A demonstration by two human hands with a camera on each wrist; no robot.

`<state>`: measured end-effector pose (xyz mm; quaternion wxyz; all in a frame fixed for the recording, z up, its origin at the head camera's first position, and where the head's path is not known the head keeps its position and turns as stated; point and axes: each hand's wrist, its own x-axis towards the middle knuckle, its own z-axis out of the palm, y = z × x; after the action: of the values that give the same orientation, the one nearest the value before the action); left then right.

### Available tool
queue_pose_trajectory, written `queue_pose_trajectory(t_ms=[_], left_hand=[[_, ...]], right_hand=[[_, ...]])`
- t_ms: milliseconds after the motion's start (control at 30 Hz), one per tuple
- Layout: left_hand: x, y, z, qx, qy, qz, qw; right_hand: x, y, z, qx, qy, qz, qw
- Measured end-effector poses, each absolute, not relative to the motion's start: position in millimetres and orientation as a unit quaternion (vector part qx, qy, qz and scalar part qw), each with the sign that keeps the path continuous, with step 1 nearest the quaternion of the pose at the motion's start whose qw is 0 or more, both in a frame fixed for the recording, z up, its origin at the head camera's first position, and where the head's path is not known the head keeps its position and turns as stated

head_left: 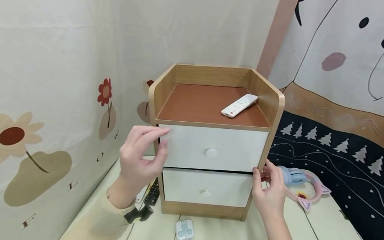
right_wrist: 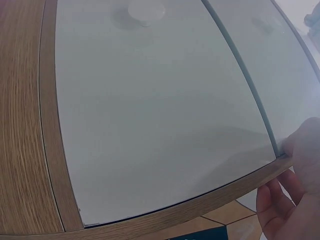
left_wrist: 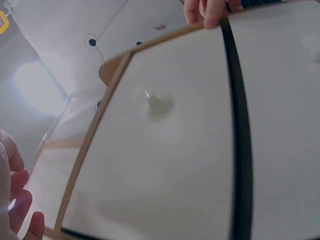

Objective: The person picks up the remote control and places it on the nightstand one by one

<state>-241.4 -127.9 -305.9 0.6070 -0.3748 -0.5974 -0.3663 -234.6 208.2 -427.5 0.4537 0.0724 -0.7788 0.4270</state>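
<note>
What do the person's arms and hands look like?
The left hand and right hand are bare, without gloves. Cream sleeves show on both sides, with something black beside each; the right one has a bit of yellow.

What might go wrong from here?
The remote lies on top of the cabinet and might slide if jolted. The right hand grips the edge beside the drawers; a fingertip might get pinched if one moves. The earphone case sits just in front and might get bumped.
</note>
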Motion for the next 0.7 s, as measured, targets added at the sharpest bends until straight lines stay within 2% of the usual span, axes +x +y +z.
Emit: queue_pose_trajectory(t_ms=[267, 700], left_hand=[[-250.8, -162.7, -346.8, -0.327, -0.622, -0.368, 0.609], [-270.7, -217.3, -436.6, -0.189, -0.778, -0.338, 0.495]], right_hand=[[-235.7, 208.2, -426.8, 0.079, -0.777, 0.425, 0.458], [-234.9, 208.0, -428.7, 0.072, -0.778, 0.427, 0.455]])
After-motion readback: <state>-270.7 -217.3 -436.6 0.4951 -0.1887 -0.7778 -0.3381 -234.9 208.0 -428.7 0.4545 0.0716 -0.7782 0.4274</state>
